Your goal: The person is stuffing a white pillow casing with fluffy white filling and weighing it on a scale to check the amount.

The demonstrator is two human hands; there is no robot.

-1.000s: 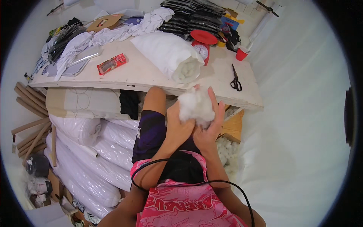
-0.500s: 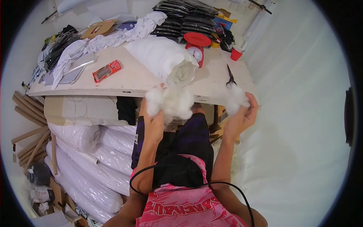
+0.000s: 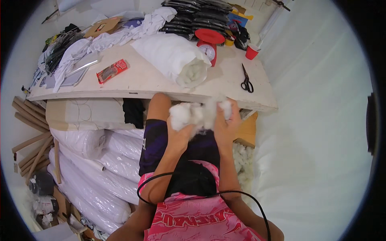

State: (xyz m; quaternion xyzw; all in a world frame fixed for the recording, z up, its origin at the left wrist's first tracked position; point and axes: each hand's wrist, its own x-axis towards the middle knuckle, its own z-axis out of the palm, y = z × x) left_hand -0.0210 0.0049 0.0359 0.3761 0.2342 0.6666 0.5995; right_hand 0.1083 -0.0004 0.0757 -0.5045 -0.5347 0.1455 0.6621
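Note:
Over my lap, just below the table's front edge, both hands hold white fluffy fiberfill (image 3: 196, 115). My left hand (image 3: 179, 136) is closed round a large tuft, its fingers partly buried in it. My right hand (image 3: 227, 124) pinches a smaller tuft, pressed close to the left one so that the two clumps meet. On the table beyond lies a white fabric case (image 3: 171, 56), its open end toward me and stuffing showing inside. To the right of it rests a pair of black scissors (image 3: 246, 80).
A red dial scale (image 3: 209, 46) and a red cup (image 3: 252, 51) stand at the table's back right. A red packet (image 3: 112, 71) lies on the left. Plastic-wrapped white rolls (image 3: 92, 180) and cardboard tubes (image 3: 34, 116) fill the lower left. Loose stuffing (image 3: 243, 160) sits beside my right arm.
My right hand has come left and inward with its tuft, from beside the scissors to the left hand's clump. My left hand has shifted slightly right and down. The scissors now show fully.

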